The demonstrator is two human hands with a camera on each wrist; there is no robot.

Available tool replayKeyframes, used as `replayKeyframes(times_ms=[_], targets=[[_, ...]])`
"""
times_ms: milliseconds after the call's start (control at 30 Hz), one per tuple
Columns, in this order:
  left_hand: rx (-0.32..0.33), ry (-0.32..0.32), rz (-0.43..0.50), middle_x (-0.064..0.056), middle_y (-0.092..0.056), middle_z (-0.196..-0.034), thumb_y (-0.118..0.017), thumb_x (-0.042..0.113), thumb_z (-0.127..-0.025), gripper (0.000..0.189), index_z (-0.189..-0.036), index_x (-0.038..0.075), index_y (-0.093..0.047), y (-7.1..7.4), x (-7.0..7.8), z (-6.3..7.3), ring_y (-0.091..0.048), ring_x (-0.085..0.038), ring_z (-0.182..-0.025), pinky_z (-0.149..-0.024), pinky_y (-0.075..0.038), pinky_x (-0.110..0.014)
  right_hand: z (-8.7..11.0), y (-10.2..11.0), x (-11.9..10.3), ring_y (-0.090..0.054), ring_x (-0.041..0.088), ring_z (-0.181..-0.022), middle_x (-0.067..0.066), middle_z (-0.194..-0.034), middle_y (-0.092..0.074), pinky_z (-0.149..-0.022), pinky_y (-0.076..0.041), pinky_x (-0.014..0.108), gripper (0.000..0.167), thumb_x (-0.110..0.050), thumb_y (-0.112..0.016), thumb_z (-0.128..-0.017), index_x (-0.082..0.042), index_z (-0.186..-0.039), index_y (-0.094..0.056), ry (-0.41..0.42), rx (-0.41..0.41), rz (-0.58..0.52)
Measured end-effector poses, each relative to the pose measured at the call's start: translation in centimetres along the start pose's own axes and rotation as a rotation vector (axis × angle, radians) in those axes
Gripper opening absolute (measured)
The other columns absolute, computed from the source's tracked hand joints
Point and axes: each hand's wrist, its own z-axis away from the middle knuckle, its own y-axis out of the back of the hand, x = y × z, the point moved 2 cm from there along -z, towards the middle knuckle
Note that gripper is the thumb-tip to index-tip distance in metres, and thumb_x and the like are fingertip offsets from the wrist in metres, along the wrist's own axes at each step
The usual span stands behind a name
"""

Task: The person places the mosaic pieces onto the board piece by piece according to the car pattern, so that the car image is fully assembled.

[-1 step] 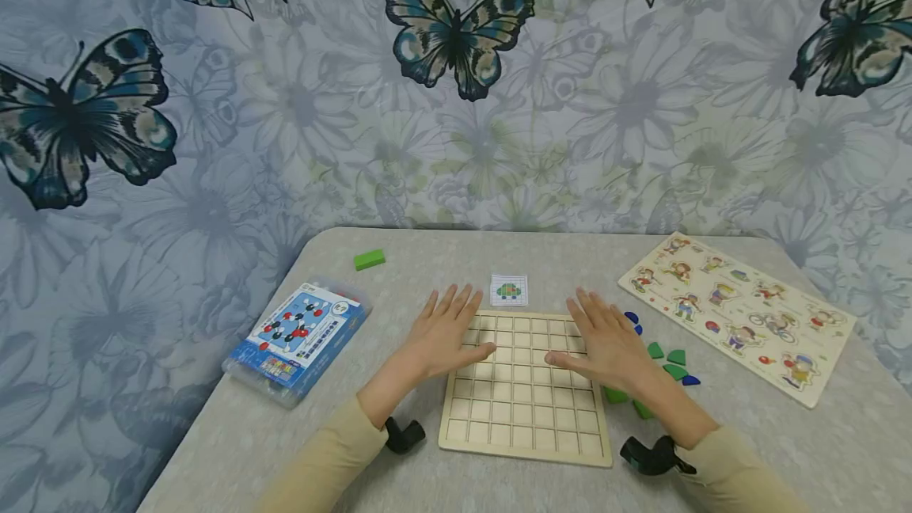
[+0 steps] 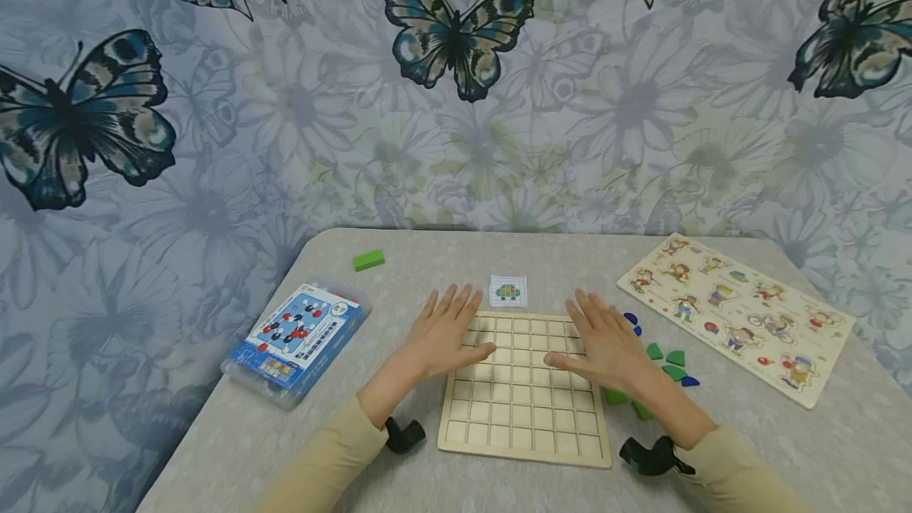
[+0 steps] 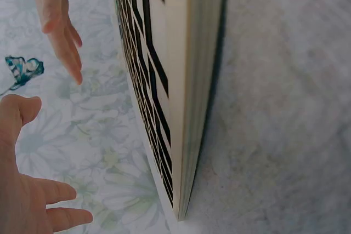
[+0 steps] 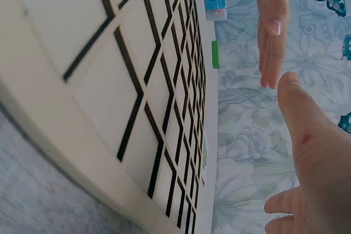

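A pale wooden board with a square grid (image 2: 523,394) lies flat on the table. My left hand (image 2: 440,339) is over its far left edge, fingers straight and thumb spread inward. Over the far right side, my right hand (image 2: 606,347) mirrors it, also with extended fingers. Both wrist views show the hands raised above the board, holding nothing. Just beyond the board lies a small card (image 2: 508,291) with a green and orange picture on a grid. Beside and partly behind the right hand are several green pieces (image 2: 674,373) and blue pieces (image 2: 689,381).
At the left lies a clear plastic case with a blue label (image 2: 295,343). A bright green block (image 2: 368,260) sits at the back left. On the right is a wooden puzzle board with cartoon figures (image 2: 737,315). A butterfly-patterned cloth (image 2: 456,157) stands behind the table.
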Motion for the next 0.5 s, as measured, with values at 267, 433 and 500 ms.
replayKeyframes(times_ms=[267,433,500], targets=[[0.024,-0.008,0.007,-0.008,-0.009,-0.157,-0.033,0.070,-0.089,0.088,-0.153,0.013,-0.014,0.4,0.1,0.5,-0.003,-0.026,-0.142,-0.113,-0.002,-0.048,-0.1,0.1,-0.4,-0.016,0.039,-0.138,0.022,-0.153,-0.017,-0.108,-0.015,0.057,0.100,-0.071,-0.049,-0.082,0.003,-0.146,-0.028,0.020,0.006,0.002],[0.021,-0.026,0.102,-0.007,-0.012,-0.156,-0.043,0.062,-0.090,0.085,-0.153,0.012,-0.015,0.7,-0.1,1.1,-0.008,-0.026,-0.142,-0.113,-0.008,-0.046,0.2,0.5,-0.4,-0.020,0.039,-0.137,0.020,-0.153,-0.018,-0.106,-0.021,0.059,0.099,-0.070,-0.050,-0.082,0.002,-0.146,-0.029,0.035,0.021,-0.044],[0.028,-0.037,0.180,-0.009,-0.017,-0.155,-0.050,0.055,-0.091,0.083,-0.153,0.012,-0.016,0.6,-0.4,1.4,-0.015,-0.027,-0.141,-0.112,-0.015,-0.047,0.4,0.7,-0.2,-0.024,0.041,-0.135,0.020,-0.152,-0.020,-0.104,-0.024,0.060,0.096,-0.067,-0.052,-0.083,0.002,-0.146,-0.028,0.044,0.032,-0.104]])
